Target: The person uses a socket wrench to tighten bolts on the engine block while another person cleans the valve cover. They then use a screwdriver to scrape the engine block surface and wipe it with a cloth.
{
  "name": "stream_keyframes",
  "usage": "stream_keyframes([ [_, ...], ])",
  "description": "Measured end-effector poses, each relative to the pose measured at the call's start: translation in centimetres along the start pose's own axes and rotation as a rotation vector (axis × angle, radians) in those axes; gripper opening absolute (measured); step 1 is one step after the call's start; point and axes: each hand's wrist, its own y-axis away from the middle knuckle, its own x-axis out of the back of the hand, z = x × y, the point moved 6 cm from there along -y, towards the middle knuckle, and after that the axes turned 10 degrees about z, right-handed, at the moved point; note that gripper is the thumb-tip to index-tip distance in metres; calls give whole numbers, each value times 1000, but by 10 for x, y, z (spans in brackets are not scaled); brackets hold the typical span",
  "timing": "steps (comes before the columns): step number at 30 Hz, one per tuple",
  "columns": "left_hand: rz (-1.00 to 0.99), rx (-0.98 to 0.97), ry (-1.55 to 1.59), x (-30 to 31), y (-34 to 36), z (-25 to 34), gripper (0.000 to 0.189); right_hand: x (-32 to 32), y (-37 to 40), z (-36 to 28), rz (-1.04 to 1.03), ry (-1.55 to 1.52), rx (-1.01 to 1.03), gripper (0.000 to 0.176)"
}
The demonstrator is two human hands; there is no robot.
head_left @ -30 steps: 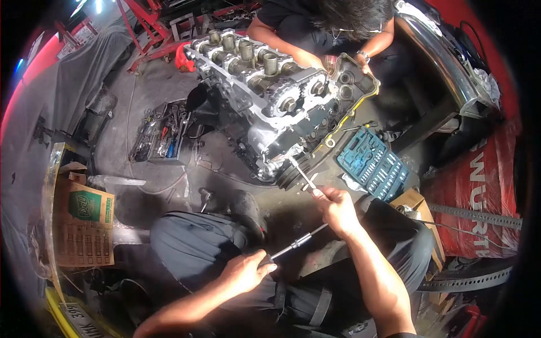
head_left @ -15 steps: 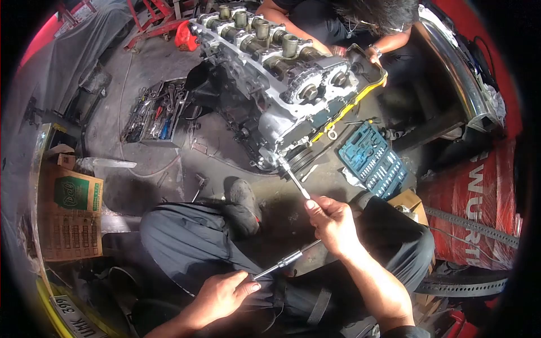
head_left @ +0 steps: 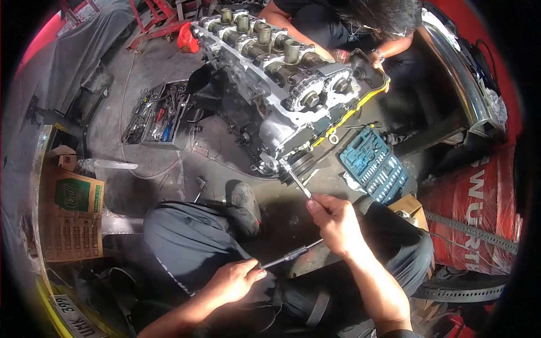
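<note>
My right hand (head_left: 338, 222) is closed around the handle of a ratchet wrench (head_left: 297, 181). The wrench's head is at the lower front of the engine (head_left: 276, 127), beside a black ribbed pulley (head_left: 310, 164). My left hand (head_left: 236, 280) grips the near end of a metal socket extension bar (head_left: 290, 256) over my lap. A thicker sleeve sits midway along this bar, and its far end reaches toward my right forearm. Exposed camshafts and a chain sprocket (head_left: 309, 98) show on the engine's top.
A co-worker (head_left: 378, 17) crouches behind the engine, one hand at a yellow-edged cover (head_left: 366, 70). An opened teal socket set (head_left: 375, 163) lies to the right. On the left are a tool tray (head_left: 163, 143) and a cardboard box (head_left: 73, 217). A red wrapped drum (head_left: 473, 208) stands right.
My left hand and the bar have shifted slightly to the right and up. My right hand stays on the ratchet wrench, nearly in place. The whole view has shifted slightly.
</note>
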Motion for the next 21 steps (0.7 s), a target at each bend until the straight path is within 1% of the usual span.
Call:
stream_keyframes([
  [3,-130,42,15,-3,-9,3,32,3,5,-10,1,73,74,33],
  [7,-194,76,-21,6,-5,-1,31,-3,7,-9,-6,38,111,34],
  [9,-190,116,-17,15,7,6,32,-7,4,-1,-78,-141,-31,31],
  [12,142,-158,-329,45,31,41,30,-15,-2,18,-167,-414,-261,28],
  [13,243,-245,-386,54,36,54,27,-19,-4,23,-198,-507,-335,27],
  [16,217,-185,-584,73,48,85,30,-27,-2,24,-281,-689,-417,26],
  [17,279,-246,-555,79,51,98,24,-25,-3,20,-292,-674,-423,26],
  [18,250,-248,-531,88,54,114,18,-20,-3,13,-303,-662,-428,26],
  [19,211,-250,-505,99,60,135,19,-16,-3,11,-309,-652,-442,26],
  [20,168,-257,-480,105,62,149,24,-17,-8,18,-327,-678,-416,26],
  [21,268,-473,-579,111,64,166,25,-18,-7,20,-382,-758,-452,25],
])
